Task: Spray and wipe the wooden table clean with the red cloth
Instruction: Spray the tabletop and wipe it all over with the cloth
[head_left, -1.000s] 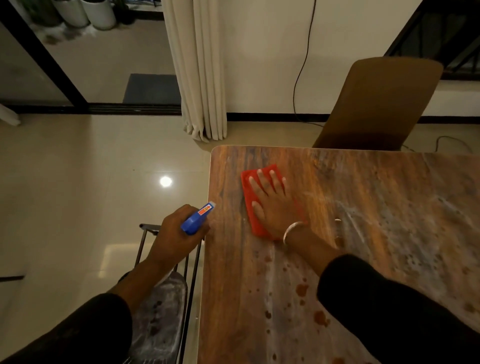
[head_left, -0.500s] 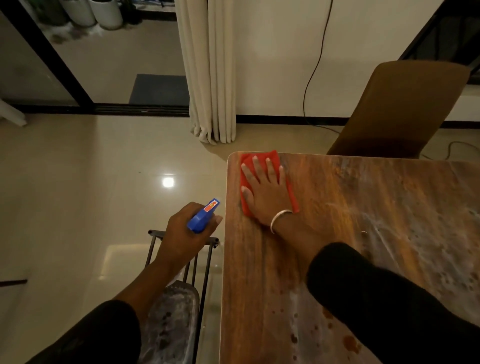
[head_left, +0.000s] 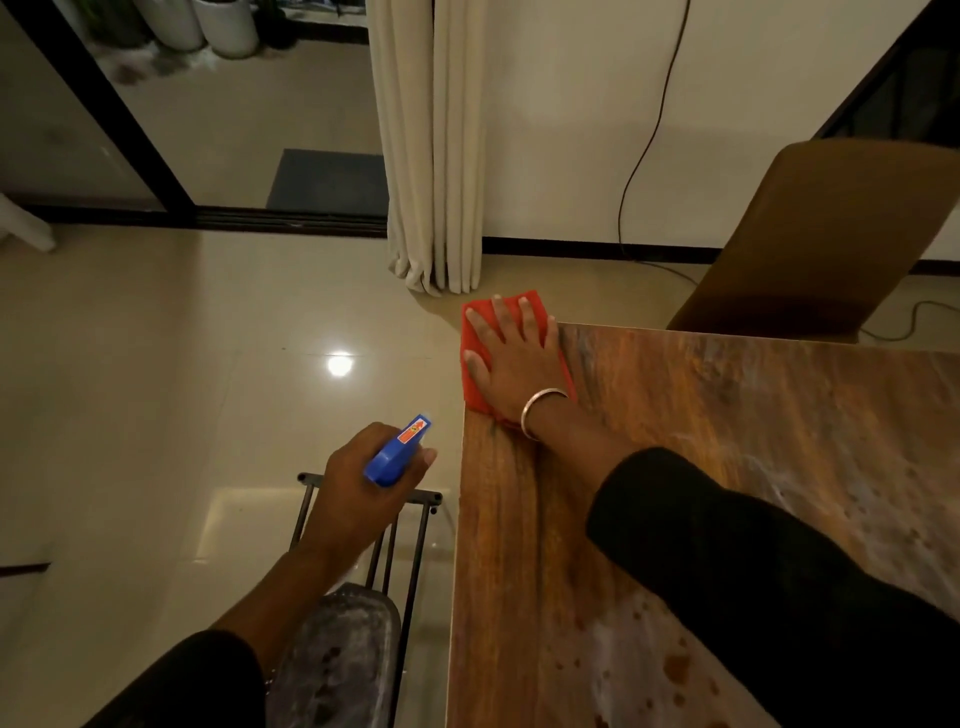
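Red cloth (head_left: 475, 338) slid to table (head_left: 675, 467) corner, right hand (head_left: 514, 364) flat

red cloth (head_left: 475, 358) flat, wooden table (head_left: 727, 467) far-left corner

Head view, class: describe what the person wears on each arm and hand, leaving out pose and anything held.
Both forearms emerge from black long sleeves, the left sleeve and right sleeve pushed back from the wrists. The right hand has a thin pale metal bangle at the wrist. The left hand shows no jewellery or glove.

Black long sleeves (head_left: 753, 561) cover both forearms; a thin, seemingly metal bangle (head_left: 540, 410) circles the right wrist.
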